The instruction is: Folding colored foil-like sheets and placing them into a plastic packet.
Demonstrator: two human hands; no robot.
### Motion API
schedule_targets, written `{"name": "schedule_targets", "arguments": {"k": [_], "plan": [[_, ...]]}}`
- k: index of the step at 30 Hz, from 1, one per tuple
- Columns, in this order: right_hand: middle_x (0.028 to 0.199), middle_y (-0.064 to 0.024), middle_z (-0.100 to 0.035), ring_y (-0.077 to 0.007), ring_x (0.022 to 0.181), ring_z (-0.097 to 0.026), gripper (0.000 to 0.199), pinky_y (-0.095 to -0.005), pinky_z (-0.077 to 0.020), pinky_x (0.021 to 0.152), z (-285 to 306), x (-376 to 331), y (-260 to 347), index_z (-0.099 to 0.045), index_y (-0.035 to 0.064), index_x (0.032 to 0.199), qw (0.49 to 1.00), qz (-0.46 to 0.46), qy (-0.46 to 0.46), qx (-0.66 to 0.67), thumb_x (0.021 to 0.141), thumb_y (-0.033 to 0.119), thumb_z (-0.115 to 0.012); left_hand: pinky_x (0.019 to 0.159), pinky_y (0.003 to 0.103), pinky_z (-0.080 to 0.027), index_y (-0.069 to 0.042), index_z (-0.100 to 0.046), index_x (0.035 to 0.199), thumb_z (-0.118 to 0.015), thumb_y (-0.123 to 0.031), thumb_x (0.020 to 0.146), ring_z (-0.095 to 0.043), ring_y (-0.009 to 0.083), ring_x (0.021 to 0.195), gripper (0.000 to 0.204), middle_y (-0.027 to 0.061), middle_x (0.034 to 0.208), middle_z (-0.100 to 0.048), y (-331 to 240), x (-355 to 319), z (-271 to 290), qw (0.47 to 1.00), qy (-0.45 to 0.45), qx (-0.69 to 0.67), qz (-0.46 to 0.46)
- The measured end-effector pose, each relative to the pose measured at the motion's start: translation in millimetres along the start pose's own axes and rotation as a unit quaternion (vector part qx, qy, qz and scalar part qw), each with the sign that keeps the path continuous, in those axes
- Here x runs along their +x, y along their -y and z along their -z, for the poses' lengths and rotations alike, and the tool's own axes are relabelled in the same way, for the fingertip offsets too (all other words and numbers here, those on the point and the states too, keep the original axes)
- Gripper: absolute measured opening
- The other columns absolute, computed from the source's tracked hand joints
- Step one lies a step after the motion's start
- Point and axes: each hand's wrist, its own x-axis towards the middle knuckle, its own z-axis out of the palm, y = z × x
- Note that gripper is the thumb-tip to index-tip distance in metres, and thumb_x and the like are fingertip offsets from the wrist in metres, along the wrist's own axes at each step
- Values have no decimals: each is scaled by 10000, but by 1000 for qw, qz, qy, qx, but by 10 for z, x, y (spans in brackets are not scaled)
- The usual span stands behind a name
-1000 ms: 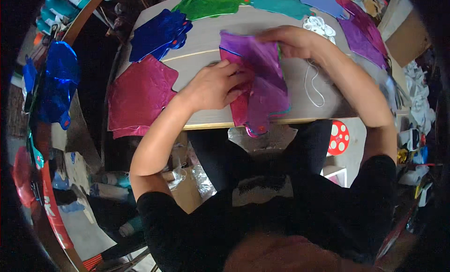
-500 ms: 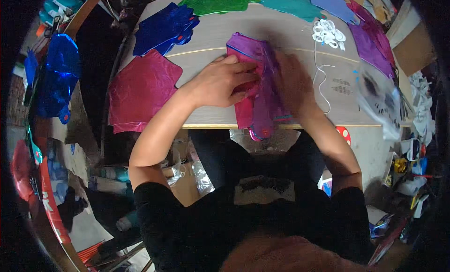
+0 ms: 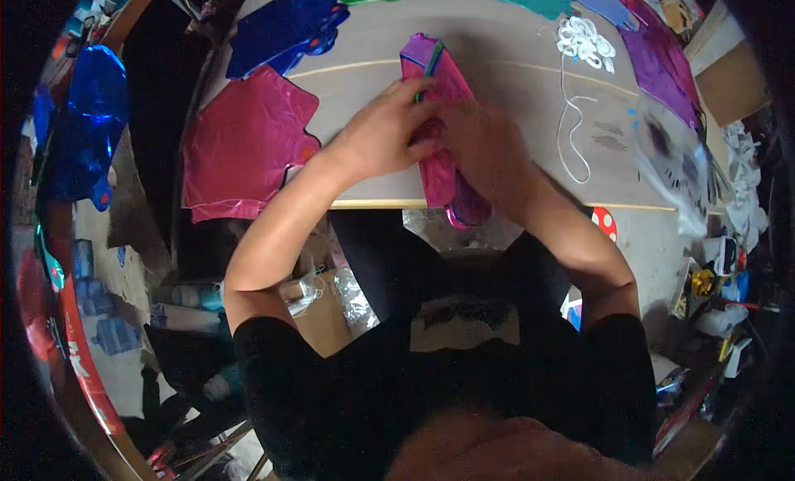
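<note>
Hands [image 3: 431, 137] on folded purple foil [image 3: 443, 133]

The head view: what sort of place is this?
Probably a craft or party-supply workshop: flat shiny foil balloons in pink, blue and purple lie on a pale wooden worktable, beside white coiled string.

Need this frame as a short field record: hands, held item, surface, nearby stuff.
left hand: pressing on the folded magenta and purple foil balloon
right hand: also on the foil balloon, beside the left hand
balloon state: folded into a narrow strip, near end hanging over the table edge
surface: pale wooden table
left of hands: flat magenta foil balloon, blue foil balloon
right of hands: white ribbon coil, its strand trailing toward the person; purple foil balloon
</note>
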Motion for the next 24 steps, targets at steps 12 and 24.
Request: {"name": "schedule_targets", "arguments": {"k": [12,24], "plan": [[1399,-178,-528,-348,1350,-450,569,-468,-341,1136,109,-986,-114,-549,25,1335,998,32,-57,-5,797,103,-714,1006,449,-458,-66,-624,1220,-768,-244,784,-516,393,1201,493,199,1323,-519,31,-105,-65,999,-23,-41,20],[1337,-170,-569,-366,1214,-555,540,-490,-409,1072,-32,-903,-94,-575,37,1299,991,95,-97,-5,792,156,-721,1156,553,-227,-109,-691,1128,-771,-361,723,-458,305,1310,484,97,1389,-517,-190,-18,47,982,-55,180,-13]]}}
